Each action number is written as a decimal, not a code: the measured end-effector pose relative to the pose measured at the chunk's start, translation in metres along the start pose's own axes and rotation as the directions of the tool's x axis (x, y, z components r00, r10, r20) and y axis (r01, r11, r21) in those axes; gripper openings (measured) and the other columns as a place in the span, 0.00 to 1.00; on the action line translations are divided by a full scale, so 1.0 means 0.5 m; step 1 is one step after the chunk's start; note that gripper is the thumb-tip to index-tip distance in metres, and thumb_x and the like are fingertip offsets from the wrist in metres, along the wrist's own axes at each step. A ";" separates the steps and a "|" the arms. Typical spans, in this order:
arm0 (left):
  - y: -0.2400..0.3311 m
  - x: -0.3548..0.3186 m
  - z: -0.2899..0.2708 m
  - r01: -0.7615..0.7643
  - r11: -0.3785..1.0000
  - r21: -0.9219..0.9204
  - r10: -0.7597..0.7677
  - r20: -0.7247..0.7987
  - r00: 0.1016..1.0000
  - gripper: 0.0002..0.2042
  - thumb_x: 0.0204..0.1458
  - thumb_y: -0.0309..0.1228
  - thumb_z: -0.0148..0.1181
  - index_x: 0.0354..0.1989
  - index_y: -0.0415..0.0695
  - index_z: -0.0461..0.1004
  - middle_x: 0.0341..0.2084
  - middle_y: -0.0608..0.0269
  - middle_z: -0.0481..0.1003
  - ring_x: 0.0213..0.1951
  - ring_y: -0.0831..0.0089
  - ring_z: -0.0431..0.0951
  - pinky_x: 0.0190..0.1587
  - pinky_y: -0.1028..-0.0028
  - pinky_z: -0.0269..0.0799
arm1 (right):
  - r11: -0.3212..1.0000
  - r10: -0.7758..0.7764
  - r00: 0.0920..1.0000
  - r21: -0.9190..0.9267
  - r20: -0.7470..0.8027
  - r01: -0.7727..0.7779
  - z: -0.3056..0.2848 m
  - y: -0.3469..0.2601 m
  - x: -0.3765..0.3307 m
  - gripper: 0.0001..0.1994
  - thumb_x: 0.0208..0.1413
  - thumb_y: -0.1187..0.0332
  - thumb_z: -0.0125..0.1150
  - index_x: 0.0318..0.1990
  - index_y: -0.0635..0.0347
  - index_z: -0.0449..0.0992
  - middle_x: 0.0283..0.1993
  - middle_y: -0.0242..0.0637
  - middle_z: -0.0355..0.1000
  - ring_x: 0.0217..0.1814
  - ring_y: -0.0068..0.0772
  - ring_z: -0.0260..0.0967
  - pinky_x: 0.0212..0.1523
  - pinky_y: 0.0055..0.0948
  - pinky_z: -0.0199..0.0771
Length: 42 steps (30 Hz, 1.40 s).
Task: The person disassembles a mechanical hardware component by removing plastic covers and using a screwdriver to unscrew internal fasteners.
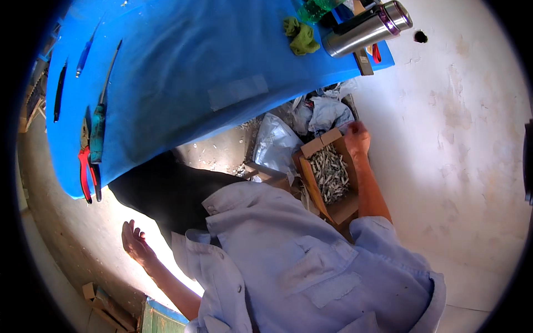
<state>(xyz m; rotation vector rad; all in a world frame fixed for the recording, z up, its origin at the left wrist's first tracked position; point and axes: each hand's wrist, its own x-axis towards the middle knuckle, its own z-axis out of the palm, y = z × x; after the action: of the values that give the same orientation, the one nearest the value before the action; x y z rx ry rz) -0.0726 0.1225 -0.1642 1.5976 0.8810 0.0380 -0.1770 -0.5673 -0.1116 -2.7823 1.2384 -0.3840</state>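
Observation:
My right hand (357,140) is at the far right corner of an open cardboard box (345,210). Its fingers are curled closed against the box's edge, though the fingertips are partly hidden. Inside the box lies a heap of small, pale and grey metal-looking pieces (330,175). My left hand (137,243) hangs out to the left, below the table, with its fingers loosely bent and apart and nothing in them.
A blue-covered table (183,61) spans the front. On it lie red-handled pliers (85,166), a teal-handled screwdriver (97,133), a blue pen-like tool (83,58), a green cloth (301,38) and a steel flask (361,32). Plastic bags (275,141) crowd the box. A wall (444,155) stands right.

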 end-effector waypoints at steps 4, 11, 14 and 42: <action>-0.006 0.022 -0.035 0.022 0.998 -0.057 -0.023 -0.022 0.999 0.28 0.61 0.48 0.58 0.60 0.36 0.70 0.52 0.55 0.78 0.36 0.73 0.70 0.37 0.76 0.66 | 0.943 0.192 0.968 -0.304 0.160 -0.137 0.035 0.185 -0.090 0.14 0.54 0.59 0.59 0.43 0.55 0.83 0.36 0.48 0.81 0.41 0.52 0.80 0.44 0.46 0.77; 0.014 0.061 -0.047 0.014 0.989 -0.150 -0.021 -0.046 0.999 0.27 0.61 0.36 0.60 0.64 0.33 0.67 0.56 0.53 0.76 0.37 0.75 0.71 0.35 0.77 0.66 | 0.933 0.314 0.948 0.167 0.046 -0.317 0.135 0.300 -0.046 0.11 0.58 0.64 0.60 0.42 0.60 0.81 0.31 0.38 0.78 0.34 0.36 0.76 0.38 0.37 0.76; 0.009 0.075 -0.063 -0.030 0.987 -0.155 0.031 0.004 1.000 0.23 0.61 0.36 0.57 0.61 0.37 0.71 0.46 0.59 0.80 0.35 0.75 0.73 0.35 0.79 0.65 | 0.874 0.196 0.979 0.464 -0.057 -0.148 0.143 0.168 0.014 0.11 0.61 0.64 0.59 0.43 0.63 0.80 0.36 0.37 0.78 0.35 0.29 0.73 0.39 0.33 0.74; 0.456 0.245 0.122 -0.571 0.483 0.664 0.773 -0.017 0.634 0.18 0.65 0.39 0.52 0.53 0.36 0.74 0.48 0.43 0.78 0.50 0.46 0.79 0.53 0.55 0.74 | 0.397 -0.640 0.742 0.742 -0.199 0.540 -0.123 -0.706 0.035 0.11 0.56 0.76 0.64 0.47 0.60 0.77 0.44 0.37 0.75 0.35 0.23 0.72 0.30 0.22 0.70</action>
<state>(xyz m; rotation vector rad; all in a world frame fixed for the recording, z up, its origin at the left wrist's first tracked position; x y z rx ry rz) 0.1599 0.1481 -0.0381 2.5562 0.4144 0.6768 0.0733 -0.3406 0.0097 -2.2622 -0.0995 -0.5913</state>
